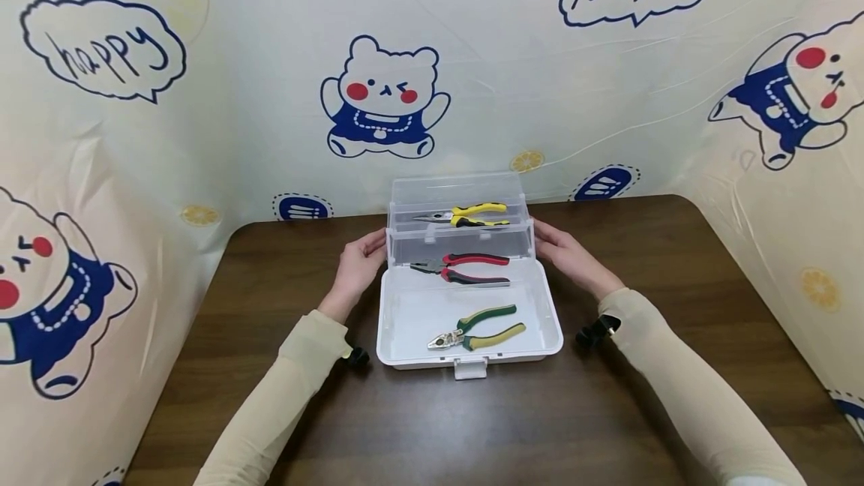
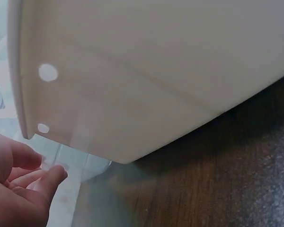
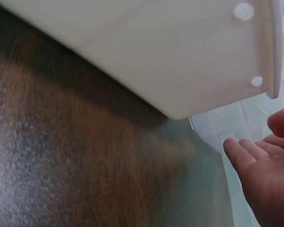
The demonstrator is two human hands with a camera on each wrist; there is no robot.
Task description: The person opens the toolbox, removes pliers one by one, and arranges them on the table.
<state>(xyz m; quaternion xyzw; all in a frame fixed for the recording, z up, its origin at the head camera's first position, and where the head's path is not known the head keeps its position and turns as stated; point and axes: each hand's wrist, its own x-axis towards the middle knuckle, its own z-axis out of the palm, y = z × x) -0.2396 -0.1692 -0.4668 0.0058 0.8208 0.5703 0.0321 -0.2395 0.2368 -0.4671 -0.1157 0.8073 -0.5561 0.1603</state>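
A white toolbox (image 1: 405,321) stands on the table with its clear lid (image 1: 459,190) raised at the back and a clear tray in front of it. Combination pliers with green and yellow handles (image 1: 472,328) lie in the base. Behind these are red-and-black-handled pliers (image 1: 466,268), and needle-nose pliers with yellow and black handles (image 1: 466,214) rest higher up. My left hand (image 1: 361,265) pinches the clear plastic at the left rear edge. At the opposite side, my right hand (image 1: 570,253) touches the clear plastic with loosely extended fingers.
The toolbox's front latch (image 1: 470,370) hangs down. Brown wood-grain table (image 1: 472,433) surrounds the box. A printed cloth (image 1: 270,133) closes in the back and both sides. Black wrist cameras hang beneath both cuffs, beside the box.
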